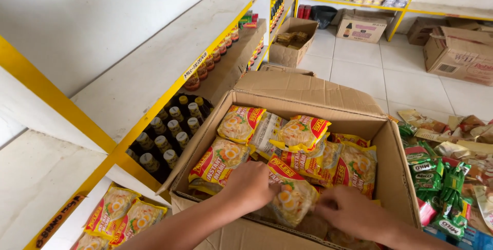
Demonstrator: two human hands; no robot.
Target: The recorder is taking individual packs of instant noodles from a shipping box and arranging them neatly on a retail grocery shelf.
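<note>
While I am leaning over the open cardboard box (395, 178), I am digging into the heap of yellow-and-red noodle packets (303, 162) that is filling it, my left hand (250, 184) curling down over one packet near the front wall and my right hand (345, 210) pinching the edge of a neighbouring packet (290, 197), both hands closing on plastic rather than lying flat. Judging by the few matching packets already lying on the low shelf (120, 210) to my left, I am gathering a handful to lift out, which is calling for a firm grip and a clean pull clear of the box flaps.
</note>
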